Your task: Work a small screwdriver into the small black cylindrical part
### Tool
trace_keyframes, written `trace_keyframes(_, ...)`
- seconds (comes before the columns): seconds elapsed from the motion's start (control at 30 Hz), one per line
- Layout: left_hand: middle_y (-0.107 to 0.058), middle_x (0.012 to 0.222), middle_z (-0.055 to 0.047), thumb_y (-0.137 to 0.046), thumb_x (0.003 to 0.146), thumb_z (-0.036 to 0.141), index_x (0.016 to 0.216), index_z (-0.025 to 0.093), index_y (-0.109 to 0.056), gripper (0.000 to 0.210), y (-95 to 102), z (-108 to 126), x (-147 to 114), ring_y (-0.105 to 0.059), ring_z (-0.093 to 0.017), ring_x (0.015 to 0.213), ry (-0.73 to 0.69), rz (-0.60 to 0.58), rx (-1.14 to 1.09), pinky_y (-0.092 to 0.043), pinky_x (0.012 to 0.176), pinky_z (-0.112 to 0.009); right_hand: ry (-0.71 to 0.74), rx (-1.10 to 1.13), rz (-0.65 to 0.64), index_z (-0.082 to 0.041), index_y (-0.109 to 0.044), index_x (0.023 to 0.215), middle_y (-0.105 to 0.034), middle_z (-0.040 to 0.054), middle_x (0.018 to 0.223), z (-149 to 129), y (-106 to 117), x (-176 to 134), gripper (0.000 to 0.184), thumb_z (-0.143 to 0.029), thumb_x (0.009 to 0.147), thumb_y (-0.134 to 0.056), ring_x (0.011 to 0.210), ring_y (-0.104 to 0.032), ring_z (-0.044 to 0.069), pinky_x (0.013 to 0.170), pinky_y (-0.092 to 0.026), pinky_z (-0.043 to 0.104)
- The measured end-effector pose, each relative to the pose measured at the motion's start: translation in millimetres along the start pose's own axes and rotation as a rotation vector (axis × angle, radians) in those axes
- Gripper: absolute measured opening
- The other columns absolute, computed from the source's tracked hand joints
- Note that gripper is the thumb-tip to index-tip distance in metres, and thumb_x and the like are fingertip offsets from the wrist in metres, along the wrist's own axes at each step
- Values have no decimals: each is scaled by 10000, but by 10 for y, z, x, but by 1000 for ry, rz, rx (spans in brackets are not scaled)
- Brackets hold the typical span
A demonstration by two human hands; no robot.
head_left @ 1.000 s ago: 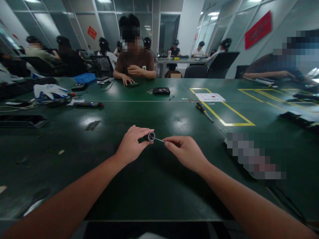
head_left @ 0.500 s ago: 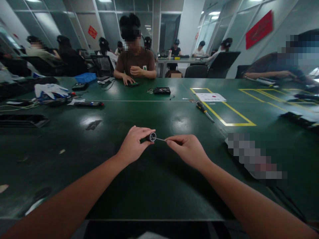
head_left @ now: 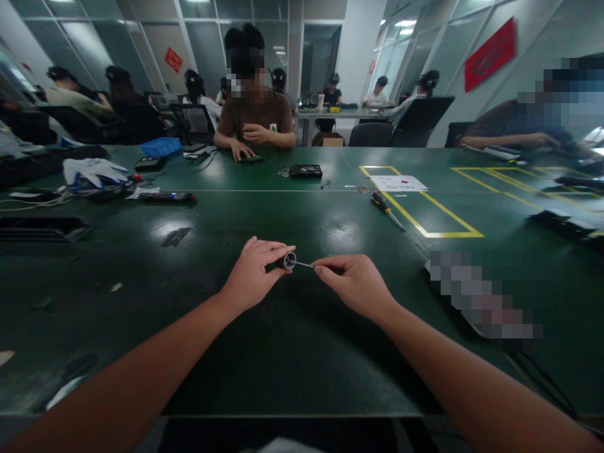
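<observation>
Between the thumb and fingers of my left hand is a short dark cylinder, its round open end with a pale rim turned toward the right. A thin metal rod reaches from my right hand to that opening; its tip lies at or inside the rim, and I cannot tell how deep. My right thumb and forefinger pinch the rod's other end. Both hands are above the green table, near its front middle. My left fingers hide most of the cylinder's body.
A screwdriver lies ahead on the right, by yellow tape and a white paper. A blurred-out flat object is right of my hand. Gloves and a dark pen-shaped tool lie left. A person works opposite.
The view has shifted very slightly. Both hands keep their hold on the cylinder and the rod, with no clear movement between them.
</observation>
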State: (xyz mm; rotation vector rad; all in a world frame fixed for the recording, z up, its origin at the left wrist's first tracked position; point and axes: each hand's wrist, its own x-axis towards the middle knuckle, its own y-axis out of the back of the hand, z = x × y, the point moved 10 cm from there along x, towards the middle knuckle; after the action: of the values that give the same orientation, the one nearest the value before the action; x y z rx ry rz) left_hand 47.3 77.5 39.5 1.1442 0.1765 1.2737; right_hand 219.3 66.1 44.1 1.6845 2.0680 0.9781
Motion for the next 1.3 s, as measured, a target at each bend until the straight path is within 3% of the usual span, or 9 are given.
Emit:
trace_keyframes(0.2,-722,1236,-36,-729,883,224,1251,304,-690,379,12,23,-2,-641,-243,1158,-12,-8,16,-277,1178,-625,-16,59,-29,-205,-839,960,-760,11,732,43,-23,29,250,-293,897,-613,565,-577,131,566,-420,272)
trace_keyframes(0.37,-720,1245,-31,-739,883,237,1253,295,-684,379,29,11,4,-637,-234,1169,-19,-8,27,-274,1181,-615,-133,338,-62,-167,-841,940,-702,12,643,274,-59,100,270,-359,843,-677,515,-481,113,516,-350,269)
trace_keyframes(0.43,-720,1246,-33,-739,884,245,1251,295,-683,374,30,0,8,-638,-238,1175,-10,-9,34,-271,1181,-621,-137,360,-45,-169,-841,941,-728,22,682,298,-31,112,266,-359,834,-689,546,-522,122,545,-385,275)
trace_keyframes(0.63,-711,1270,-28,-732,890,248,1271,303,-673,390,31,6,6,-630,-240,1197,-1,-11,37,-255,1192,-627,-60,148,-39,-216,-841,961,-807,28,860,168,18,79,232,-318,883,-649,720,-686,181,682,-489,301)
trace_keyframes(1.0,-717,1242,-35,-730,889,238,1274,298,-676,393,16,31,-1,-635,-242,1165,-20,-19,94,-266,1183,-629,126,-169,73,-227,-836,969,-789,0,747,-117,59,-18,248,-244,914,-595,571,-662,141,560,-441,260)
trace_keyframes(1.17,-722,1232,-37,-716,893,223,1265,279,-680,377,-37,77,-12,-635,-246,1158,-48,-53,128,-244,1192,-650,244,-331,92,-215,-821,1016,-797,32,835,-252,5,-81,262,-219,922,-576,673,-697,160,637,-458,269)
trace_keyframes(1.3,-714,1237,-36,-698,902,205,1281,269,-664,386,-66,95,-14,-630,-249,1163,-57,-91,160,-213,1196,-677,293,-424,101,-212,-809,1020,-771,35,783,-299,-33,-126,256,-219,927,-571,676,-685,167,645,-443,279)
